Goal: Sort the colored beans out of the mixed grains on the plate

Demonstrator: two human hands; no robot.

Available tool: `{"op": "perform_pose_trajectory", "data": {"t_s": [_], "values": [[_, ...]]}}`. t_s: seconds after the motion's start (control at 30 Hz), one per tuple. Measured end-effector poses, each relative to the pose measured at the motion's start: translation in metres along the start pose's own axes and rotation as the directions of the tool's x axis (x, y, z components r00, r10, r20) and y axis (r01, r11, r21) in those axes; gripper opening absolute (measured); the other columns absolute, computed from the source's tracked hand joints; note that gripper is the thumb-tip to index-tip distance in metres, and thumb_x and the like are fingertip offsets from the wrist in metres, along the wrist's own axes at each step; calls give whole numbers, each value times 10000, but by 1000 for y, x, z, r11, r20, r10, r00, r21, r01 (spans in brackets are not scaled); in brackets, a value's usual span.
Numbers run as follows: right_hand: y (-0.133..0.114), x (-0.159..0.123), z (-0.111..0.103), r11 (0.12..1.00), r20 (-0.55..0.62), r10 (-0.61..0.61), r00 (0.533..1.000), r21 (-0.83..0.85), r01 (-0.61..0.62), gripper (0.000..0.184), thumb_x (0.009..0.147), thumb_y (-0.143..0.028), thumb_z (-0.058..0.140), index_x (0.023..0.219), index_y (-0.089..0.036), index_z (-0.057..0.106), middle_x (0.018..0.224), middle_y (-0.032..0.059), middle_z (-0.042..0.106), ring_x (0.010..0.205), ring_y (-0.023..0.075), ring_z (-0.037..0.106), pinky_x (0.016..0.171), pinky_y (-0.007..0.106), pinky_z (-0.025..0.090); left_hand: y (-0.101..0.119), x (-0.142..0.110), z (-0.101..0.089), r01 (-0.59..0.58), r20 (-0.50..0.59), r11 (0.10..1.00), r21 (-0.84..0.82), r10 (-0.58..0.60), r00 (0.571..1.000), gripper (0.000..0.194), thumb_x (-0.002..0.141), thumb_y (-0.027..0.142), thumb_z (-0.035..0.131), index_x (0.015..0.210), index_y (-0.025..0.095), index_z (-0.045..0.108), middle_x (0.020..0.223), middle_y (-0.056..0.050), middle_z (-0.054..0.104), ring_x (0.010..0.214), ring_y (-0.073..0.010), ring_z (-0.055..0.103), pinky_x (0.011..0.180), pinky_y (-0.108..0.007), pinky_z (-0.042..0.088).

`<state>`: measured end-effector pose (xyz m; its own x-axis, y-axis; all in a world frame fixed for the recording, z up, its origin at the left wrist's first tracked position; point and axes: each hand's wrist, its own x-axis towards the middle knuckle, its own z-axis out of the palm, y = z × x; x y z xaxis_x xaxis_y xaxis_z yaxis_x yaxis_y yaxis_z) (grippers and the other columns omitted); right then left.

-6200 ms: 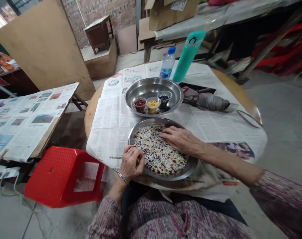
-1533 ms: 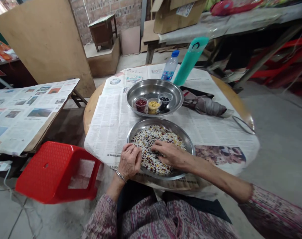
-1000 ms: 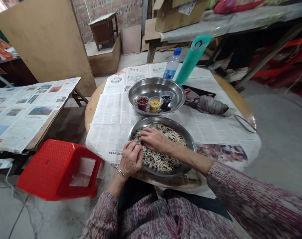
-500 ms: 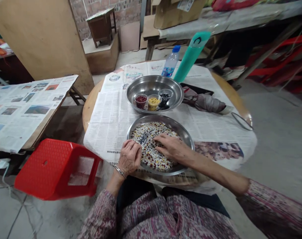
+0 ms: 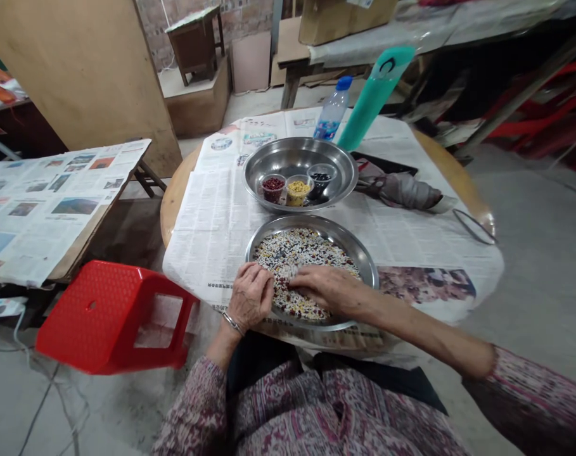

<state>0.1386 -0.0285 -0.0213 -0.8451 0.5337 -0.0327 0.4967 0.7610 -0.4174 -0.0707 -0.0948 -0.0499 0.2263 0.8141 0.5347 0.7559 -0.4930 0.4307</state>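
A shallow steel basin [image 5: 371,269] holds a spread layer of mixed grains and beans [image 5: 301,253], white with dark red, yellow and black among them. My left hand [image 5: 252,294], with a metal bracelet at the wrist, is curled closed at the basin's near left rim; whatever its fingers hold is hidden. Over the grains, my right hand [image 5: 330,288] points its fingers down and left, fingertips drawn together at the surface. Anything pinched there is too small to make out. Behind stands a larger steel basin [image 5: 254,164] with clear cups of red beans [image 5: 273,187], yellow beans [image 5: 298,191] and black beans [image 5: 320,178].
Newspaper [image 5: 206,215] covers the round table [image 5: 171,209]. Past the rear basin are a water bottle [image 5: 332,111] and a teal sleeve-like case [image 5: 376,98]; a folded grey umbrella [image 5: 406,190] lies to the right. A red stool [image 5: 102,313] stands at left, beside a newspaper-covered bench [image 5: 64,202].
My right hand has shifted slightly left and lower over the grains, its fingers closer together. My left hand stays at the rim. The whole view has shifted a little.
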Motion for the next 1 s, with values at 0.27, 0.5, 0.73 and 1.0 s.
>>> {"op": "perform_pose_trajectory", "data": {"t_s": [0.27, 0.5, 0.73, 1.0], "values": [[17, 27, -1, 944, -276, 227, 934, -174, -281, 351, 904, -376, 559, 1183, -170, 609, 1149, 155, 615, 1109, 322, 532, 862, 429, 486, -1, 0, 1, -16, -10, 1000, 20, 16, 1000, 135, 948, 148, 432, 892, 200, 543, 829, -31, 621, 842, -177, 603, 989, -419, 488], [-8, 37, 11, 989, -99, 125, 987, -63, -131, 182, 819, -67, 486, 855, -179, 624, 898, 71, 612, 811, 167, 558, 731, 275, 412, -2, -2, 1, -15, -9, 1000, 4, 15, 1000, 128, 932, 126, 439, 905, 198, 542, 858, -38, 626, 881, -185, 600, 1004, -424, 477], [10, -4, -4, 994, 12, 56, 998, 99, -57, 173, 775, -57, 493, 746, -189, 602, 785, 37, 617, 755, 159, 547, 719, 280, 390, 0, 0, 0, -13, -12, 1000, 7, 13, 1000, 133, 940, 139, 437, 886, 198, 544, 830, -28, 626, 838, -173, 599, 994, -411, 478], [-10, -14, 1, 994, 81, -102, 992, 37, 99, 225, 878, -88, 471, 883, -205, 662, 880, 45, 617, 772, 150, 579, 670, 260, 401, -1, 0, 0, -21, 5, 1000, 16, 21, 1000, 145, 944, 140, 426, 873, 197, 539, 821, -27, 623, 841, -171, 596, 1000, -407, 473]]}}
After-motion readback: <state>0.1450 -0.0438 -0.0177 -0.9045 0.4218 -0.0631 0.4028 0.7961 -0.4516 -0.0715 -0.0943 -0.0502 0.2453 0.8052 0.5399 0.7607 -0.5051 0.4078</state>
